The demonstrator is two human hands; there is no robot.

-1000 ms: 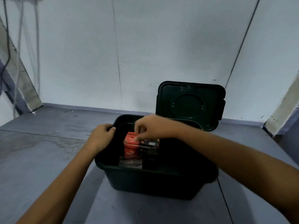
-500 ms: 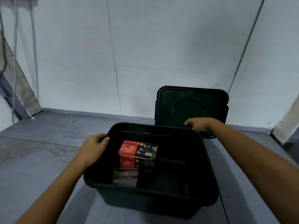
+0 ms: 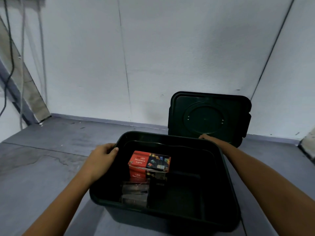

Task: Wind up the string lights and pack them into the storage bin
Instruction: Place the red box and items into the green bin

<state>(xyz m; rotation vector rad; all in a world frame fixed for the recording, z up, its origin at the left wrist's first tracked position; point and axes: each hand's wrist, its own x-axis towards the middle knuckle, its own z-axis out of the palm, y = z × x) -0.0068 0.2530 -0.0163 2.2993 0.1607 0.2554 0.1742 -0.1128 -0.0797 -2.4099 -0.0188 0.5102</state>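
Nearest you, the storage bin sits on the floor. It's a stiff, smooth plastic tub, probably still light. Inside, toward its left, stands the red box of LED lights. It looks like thin card, so take it gently by its sides. Your left hand has its grip curled over the bin's left rim. Your right hand reaches past the far rim toward the lid leaning on the wall, and I cannot tell its grip.

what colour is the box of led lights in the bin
The lights box is red with white lettering, its right half dark with coloured bulbs; head view.
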